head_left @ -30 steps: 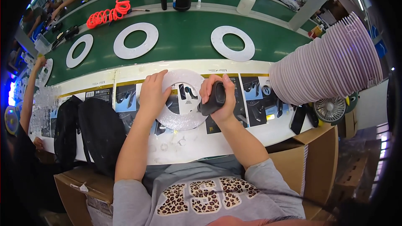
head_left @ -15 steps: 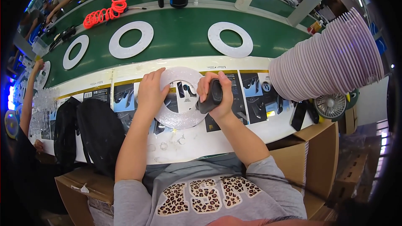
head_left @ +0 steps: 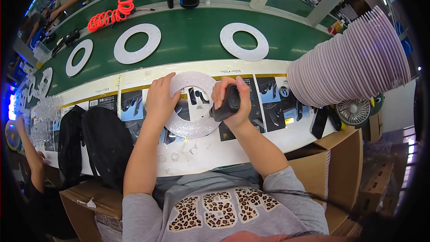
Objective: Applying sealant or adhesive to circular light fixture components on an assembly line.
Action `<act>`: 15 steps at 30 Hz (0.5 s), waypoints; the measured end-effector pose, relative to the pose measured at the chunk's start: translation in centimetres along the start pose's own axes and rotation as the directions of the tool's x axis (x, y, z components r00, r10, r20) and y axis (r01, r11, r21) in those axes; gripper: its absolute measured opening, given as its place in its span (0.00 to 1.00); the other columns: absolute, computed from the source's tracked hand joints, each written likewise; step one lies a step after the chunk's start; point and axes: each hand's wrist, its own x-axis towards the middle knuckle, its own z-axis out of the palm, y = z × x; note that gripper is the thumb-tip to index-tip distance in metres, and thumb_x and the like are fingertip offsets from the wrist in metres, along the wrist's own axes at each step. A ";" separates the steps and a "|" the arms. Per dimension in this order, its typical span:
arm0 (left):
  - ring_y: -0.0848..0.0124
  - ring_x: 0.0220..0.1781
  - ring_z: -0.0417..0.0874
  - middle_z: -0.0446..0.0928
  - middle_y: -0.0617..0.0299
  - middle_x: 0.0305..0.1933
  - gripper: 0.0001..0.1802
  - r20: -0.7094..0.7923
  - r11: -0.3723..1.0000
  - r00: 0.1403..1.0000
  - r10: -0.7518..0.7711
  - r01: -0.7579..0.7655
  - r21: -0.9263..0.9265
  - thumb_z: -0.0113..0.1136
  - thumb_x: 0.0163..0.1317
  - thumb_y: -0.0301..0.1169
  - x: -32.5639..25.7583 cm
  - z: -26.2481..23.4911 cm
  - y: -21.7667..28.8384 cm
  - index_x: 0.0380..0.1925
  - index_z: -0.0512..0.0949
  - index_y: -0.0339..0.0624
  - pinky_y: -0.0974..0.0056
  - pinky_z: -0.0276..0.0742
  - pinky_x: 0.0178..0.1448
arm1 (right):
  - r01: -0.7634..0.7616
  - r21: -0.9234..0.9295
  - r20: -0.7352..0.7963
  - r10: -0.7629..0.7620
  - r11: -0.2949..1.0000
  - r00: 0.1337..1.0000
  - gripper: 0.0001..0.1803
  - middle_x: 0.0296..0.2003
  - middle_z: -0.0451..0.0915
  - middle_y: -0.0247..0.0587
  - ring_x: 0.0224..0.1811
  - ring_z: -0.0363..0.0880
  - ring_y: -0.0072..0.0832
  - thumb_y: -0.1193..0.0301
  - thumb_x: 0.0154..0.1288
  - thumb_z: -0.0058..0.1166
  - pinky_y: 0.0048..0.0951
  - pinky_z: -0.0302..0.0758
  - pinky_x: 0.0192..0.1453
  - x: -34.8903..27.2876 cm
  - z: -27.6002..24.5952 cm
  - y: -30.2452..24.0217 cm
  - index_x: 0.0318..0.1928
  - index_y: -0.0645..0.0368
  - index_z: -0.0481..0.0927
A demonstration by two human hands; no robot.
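A flat white speckled ring (head_left: 197, 127) lies on a printed sheet in front of me. My left hand (head_left: 161, 96) rests on its left side, fingers stretched out and thumb spread toward the centre hole. My right hand (head_left: 237, 101) is wrapped round a dark grey hand tool (head_left: 227, 103) with a thick rounded body, held at the ring's right side. The tool's tip is hidden, so I cannot tell whether it touches the ring.
Several similar rings (head_left: 121, 56) lie on the green belt (head_left: 192, 31). A tall leaning stack of rings (head_left: 345, 58) stands right, near a small fan (head_left: 353, 113). Left are a black bag (head_left: 105, 143), clear plastic pieces (head_left: 45, 116) and a co-worker's arm (head_left: 33, 157). Cardboard boxes (head_left: 342, 166) flank me.
At the far left, the co-worker's hand has drawn back from the ring on the belt, down toward the table edge. My hands, the ring and the tool show almost no movement.
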 end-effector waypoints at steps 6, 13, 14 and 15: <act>0.55 0.52 0.74 0.76 0.52 0.48 0.29 -0.001 1.000 1.000 -0.002 0.002 0.004 0.67 0.47 0.27 0.1 0.0 0.1 0.53 0.72 0.40 0.58 0.70 0.58 | 0.079 0.041 -0.006 -0.079 0.996 0.997 0.28 0.14 0.65 0.38 0.18 0.62 0.24 0.51 0.69 0.28 0.23 0.61 0.27 -0.1 -0.1 -1.4 0.19 0.58 0.64; 0.55 0.53 0.74 0.77 0.52 0.48 0.29 0.012 1.000 1.000 -0.013 0.013 0.005 0.67 0.47 0.27 -0.1 -0.1 0.3 0.53 0.72 0.41 0.58 0.70 0.59 | -0.046 -0.110 -0.032 0.043 0.993 0.999 0.29 0.11 0.65 0.36 0.16 0.63 0.23 0.50 0.71 0.29 0.22 0.60 0.23 -0.1 -0.7 -1.7 0.18 0.57 0.65; 0.56 0.53 0.74 0.77 0.52 0.48 0.29 0.013 1.000 1.000 -0.022 0.022 0.004 0.67 0.48 0.27 -0.1 -0.1 0.3 0.53 0.72 0.41 0.58 0.70 0.59 | -0.046 -0.109 -0.035 0.043 0.993 0.998 0.29 0.11 0.65 0.36 0.16 0.63 0.23 0.50 0.71 0.29 0.22 0.60 0.23 -0.1 -0.8 -1.6 0.18 0.57 0.65; 0.56 0.53 0.74 0.77 0.53 0.48 0.29 0.014 1.000 0.999 -0.030 0.030 0.003 0.67 0.48 0.27 -0.1 -0.2 0.4 0.53 0.72 0.41 0.58 0.70 0.59 | -0.062 -0.110 -0.042 0.058 0.992 0.997 0.30 0.11 0.65 0.36 0.15 0.62 0.22 0.50 0.70 0.29 0.22 0.60 0.22 0.0 -0.9 -1.3 0.18 0.57 0.65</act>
